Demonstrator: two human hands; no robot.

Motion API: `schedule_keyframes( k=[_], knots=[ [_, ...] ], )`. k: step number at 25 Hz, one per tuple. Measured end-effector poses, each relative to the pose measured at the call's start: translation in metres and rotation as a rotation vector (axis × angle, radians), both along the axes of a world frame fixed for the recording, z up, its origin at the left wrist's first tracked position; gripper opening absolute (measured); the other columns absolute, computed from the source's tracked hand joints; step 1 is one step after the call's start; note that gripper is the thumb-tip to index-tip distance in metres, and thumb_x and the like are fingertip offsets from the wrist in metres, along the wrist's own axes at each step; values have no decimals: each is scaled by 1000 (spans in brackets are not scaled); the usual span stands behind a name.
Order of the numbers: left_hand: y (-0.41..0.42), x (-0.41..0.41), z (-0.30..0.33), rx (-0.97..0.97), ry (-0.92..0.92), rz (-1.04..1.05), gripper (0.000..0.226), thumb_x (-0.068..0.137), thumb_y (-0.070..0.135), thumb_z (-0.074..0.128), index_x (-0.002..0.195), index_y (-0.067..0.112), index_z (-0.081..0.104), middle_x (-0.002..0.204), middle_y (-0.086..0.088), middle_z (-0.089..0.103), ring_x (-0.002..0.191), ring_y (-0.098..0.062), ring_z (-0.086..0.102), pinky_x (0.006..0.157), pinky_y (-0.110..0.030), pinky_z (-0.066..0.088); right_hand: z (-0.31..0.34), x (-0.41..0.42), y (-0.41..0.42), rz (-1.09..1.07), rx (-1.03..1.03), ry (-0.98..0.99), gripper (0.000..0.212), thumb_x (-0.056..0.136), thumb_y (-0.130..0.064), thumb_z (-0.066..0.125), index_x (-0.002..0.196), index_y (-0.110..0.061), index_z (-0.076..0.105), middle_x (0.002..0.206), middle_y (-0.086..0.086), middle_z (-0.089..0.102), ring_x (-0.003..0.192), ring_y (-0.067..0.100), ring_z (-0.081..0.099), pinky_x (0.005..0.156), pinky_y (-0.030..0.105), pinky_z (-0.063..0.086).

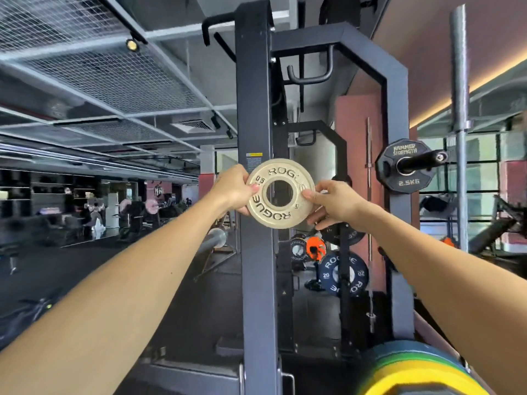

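Holding a cream round metal weight plate point(273, 217) before the dark steel rack post point(253, 109), left hand point(232, 189) and right hand point(336, 202) pinch its edges; next, probably, its hole must meet the black storage peg point(422, 161) right of that post.

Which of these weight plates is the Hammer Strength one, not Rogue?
The black 2.5KG plate on the peg at the right. The cream change plate gripped by the left hand and right hand and the blue 20 plate below both read Rogue.
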State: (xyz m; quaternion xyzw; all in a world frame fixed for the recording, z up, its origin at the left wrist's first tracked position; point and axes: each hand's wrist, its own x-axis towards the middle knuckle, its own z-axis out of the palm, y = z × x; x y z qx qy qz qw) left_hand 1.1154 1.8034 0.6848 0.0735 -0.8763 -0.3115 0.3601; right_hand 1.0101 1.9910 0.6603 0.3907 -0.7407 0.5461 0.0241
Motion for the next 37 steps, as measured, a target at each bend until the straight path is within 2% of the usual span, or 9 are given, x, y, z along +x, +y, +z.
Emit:
schedule_keyframes(
  k=[4, 7, 9, 13, 16, 20, 27, 33, 37],
  knots=[
    [-62, 7, -2, 34, -4, -9, 13, 96, 14, 58, 106, 8, 53, 96, -13, 71, 74, -24, 74, 64, -42, 62, -3, 19, -53, -30, 16, 0, 26, 97, -30, 55, 104, -5, 52, 83, 16, 67, 63, 25, 68, 60, 39, 61],
    [-98, 0, -2, 56, -12, -36, 9, 97, 13, 55, 104, 8, 51, 99, -16, 70, 72, -26, 74, 61, -42, 62, 2, 19, -84, -44, 30, 5, 29, 97, -29, 55, 104, -2, 51, 80, 15, 66, 66, 29, 68, 63, 43, 61],
    [-116, -6, -1, 64, -1, -41, 8, 97, 13, 55, 102, 9, 51, 99, -16, 69, 73, -26, 74, 62, -42, 62, 4, 15, -101, -55, 34, 11, 35, 97, -30, 54, 110, 3, 51, 83, 18, 67, 70, 32, 69, 62, 42, 61],
    [-157, -21, 3, 7, 2, 1, 9, 95, 18, 59, 94, 16, 50, 101, -13, 69, 84, -28, 73, 75, -45, 60, 5, -3, -142, -54, 26, 27, 39, 97, -30, 54, 113, 5, 51, 83, 18, 67, 68, 31, 68, 61, 40, 60],
    [-185, -28, 6, 23, -1, -1, 10, 96, 16, 58, 94, 15, 49, 99, -12, 70, 78, -27, 74, 68, -44, 62, 8, -13, -171, -35, 34, 33, 38, 98, -30, 53, 112, 5, 51, 77, 15, 65, 63, 27, 66, 58, 38, 59],
    [-214, -21, 12, 65, -4, -10, 8, 97, 13, 57, 95, 12, 49, 96, -14, 71, 73, -25, 75, 65, -42, 62, 15, -5, -202, -34, 52, 47, 33, 98, -31, 52, 107, 0, 51, 79, 16, 66, 65, 28, 67, 57, 37, 60],
    [-245, 35, -1, 100, -13, -93, 8, 97, 13, 57, 96, 12, 49, 98, -13, 70, 73, -23, 74, 60, -35, 62, 4, 62, -231, -113, 66, 45, 33, 99, -29, 51, 109, 2, 52, 79, 17, 66, 64, 28, 66, 55, 36, 59],
    [-268, 109, -40, 108, -82, -136, 11, 96, 11, 57, 92, 11, 47, 99, -16, 69, 72, -29, 74, 65, -44, 62, -36, 147, -250, -168, 85, -15, 29, 99, -29, 51, 106, -1, 51, 78, 18, 66, 61, 27, 66, 51, 33, 59],
    [-273, 150, -69, 138, -112, -177, 12, 97, 11, 57, 90, 12, 47, 99, -14, 68, 70, -24, 73, 55, -32, 60, -62, 188, -253, -189, 109, -38, 30, 98, -29, 53, 108, -1, 51, 81, 20, 67, 62, 28, 68, 54, 36, 61]
  ],
)
